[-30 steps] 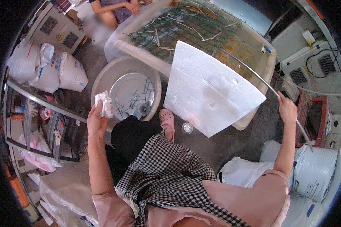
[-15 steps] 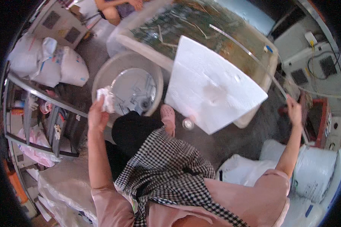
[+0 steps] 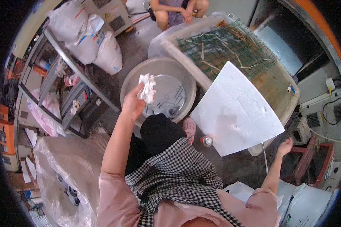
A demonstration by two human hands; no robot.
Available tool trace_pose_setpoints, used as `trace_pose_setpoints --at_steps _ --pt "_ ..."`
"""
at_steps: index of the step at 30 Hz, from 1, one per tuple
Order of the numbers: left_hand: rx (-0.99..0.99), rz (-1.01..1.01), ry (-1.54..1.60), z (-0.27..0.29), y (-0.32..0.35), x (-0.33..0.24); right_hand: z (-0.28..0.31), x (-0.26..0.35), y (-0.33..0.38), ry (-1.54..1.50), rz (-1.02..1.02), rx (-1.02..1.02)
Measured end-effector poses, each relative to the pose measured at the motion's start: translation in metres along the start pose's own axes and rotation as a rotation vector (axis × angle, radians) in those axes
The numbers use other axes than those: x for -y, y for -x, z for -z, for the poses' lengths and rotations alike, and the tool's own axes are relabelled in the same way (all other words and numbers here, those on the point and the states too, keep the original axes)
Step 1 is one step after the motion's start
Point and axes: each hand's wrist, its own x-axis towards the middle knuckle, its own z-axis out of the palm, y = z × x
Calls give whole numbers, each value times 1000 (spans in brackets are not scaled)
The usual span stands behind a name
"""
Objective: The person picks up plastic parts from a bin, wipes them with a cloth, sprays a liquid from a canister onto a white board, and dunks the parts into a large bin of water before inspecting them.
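Observation:
My left hand is closed around a crumpled white cloth, held up over the near left rim of a round grey tub. Long thin pieces lie in the shallow water inside that tub. Out to the right, my right hand has nothing visible in it, its fingers loosely apart. It is nearest to the right corner of a large white foam board. A thin pale rod shows below the board's lower edge, apart from my hand; the rest of it is hidden.
A large pale tank with green netting stands behind the board. A can is on the floor by my pink shoe. White sacks and a metal rack stand left. Someone sits beyond the tank, hands together.
My right hand has let go of the pale rod, which now shows below the foam board. My left hand still holds the cloth, now over the tub's rim. The view has shifted.

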Motion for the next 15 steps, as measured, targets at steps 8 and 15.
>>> trace_pose_setpoints --at_steps 8,15 --pt "-7 -66 -142 18 -5 -5 57 470 114 -1058 719 656" --pt "73 -66 -40 60 -14 -27 0 631 222 -1235 901 982"
